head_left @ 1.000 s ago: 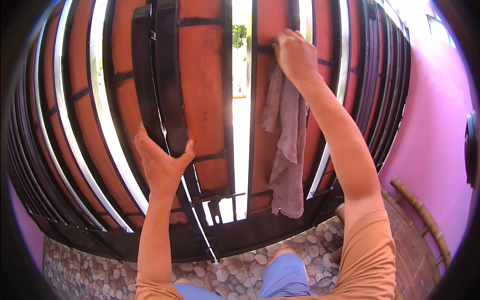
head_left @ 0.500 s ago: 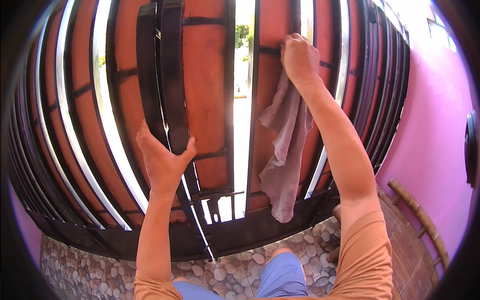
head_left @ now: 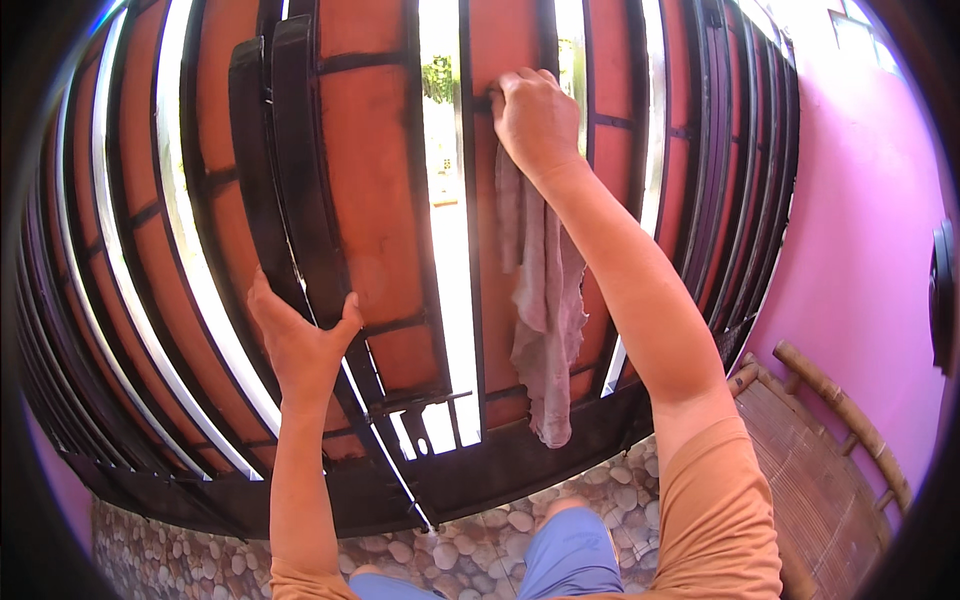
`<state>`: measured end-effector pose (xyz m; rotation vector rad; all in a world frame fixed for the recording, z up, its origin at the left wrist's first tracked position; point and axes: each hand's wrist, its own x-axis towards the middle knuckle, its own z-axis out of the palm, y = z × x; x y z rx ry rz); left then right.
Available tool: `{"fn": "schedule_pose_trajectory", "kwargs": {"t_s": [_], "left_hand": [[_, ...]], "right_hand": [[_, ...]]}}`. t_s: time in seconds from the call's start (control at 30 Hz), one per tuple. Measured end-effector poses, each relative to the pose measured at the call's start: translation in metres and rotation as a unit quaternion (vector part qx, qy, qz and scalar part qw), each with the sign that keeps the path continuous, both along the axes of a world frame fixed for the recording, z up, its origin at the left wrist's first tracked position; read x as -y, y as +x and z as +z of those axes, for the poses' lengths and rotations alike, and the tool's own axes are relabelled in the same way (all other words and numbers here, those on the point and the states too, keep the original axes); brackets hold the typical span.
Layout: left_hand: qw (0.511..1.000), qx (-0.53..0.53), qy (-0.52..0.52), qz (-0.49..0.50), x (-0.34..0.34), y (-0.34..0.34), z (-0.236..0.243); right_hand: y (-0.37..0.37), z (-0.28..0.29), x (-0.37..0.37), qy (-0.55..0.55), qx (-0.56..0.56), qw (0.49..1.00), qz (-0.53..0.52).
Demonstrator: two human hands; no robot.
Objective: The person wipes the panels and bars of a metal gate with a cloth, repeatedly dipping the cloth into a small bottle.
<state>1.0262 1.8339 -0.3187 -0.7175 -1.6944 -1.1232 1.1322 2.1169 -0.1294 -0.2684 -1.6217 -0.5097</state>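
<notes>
A gate of orange-brown panels (head_left: 370,180) and black metal bars stands in front of me. Two long, curved black handles (head_left: 300,150) run side by side along its middle seam. My left hand (head_left: 305,345) grips both handles near their lower ends, thumb on the right side and fingers on the left. Higher up and to the right, my right hand (head_left: 540,125) is closed on a greyish-mauve cloth (head_left: 545,330) and rests against the gate. The cloth hangs in loose folds below the fist, down to the gate's dark bottom rail; its upper end is hidden in my fingers.
A black slide bolt (head_left: 420,405) sits low beside the seam. Bright gaps show between the panels. Pebble-patterned floor (head_left: 500,535) lies under my knees. To the right, a bamboo bench (head_left: 810,470) stands against a pink wall (head_left: 850,200).
My view has turned slightly, so the gate appears further left. The right hand, with the cloth, has shifted a little left across its panel. The left hand keeps its hold.
</notes>
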Motion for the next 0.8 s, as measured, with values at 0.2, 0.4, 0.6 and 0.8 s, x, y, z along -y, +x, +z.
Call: {"fn": "schedule_pose_trajectory", "kwargs": {"t_s": [0.2,0.4,0.6,0.8], "left_hand": [[1.0,-0.011,0.003,-0.016,-0.004,0.001,0.0],[1.0,-0.004,0.006,-0.015,-0.004,0.001,-0.001],[1.0,-0.005,-0.005,-0.009,-0.001,0.0,0.0],[1.0,-0.008,-0.003,-0.005,-0.002,0.0,0.0]], "right_hand": [[0.002,-0.002,0.003,-0.072,-0.04,0.996,-0.042],[0.018,-0.005,-0.011,-0.003,-0.034,0.998,-0.046],[0.05,-0.047,0.013,-0.045,-0.105,0.989,0.09],[0.068,-0.116,0.007,-0.11,-0.125,0.972,0.167]]}}
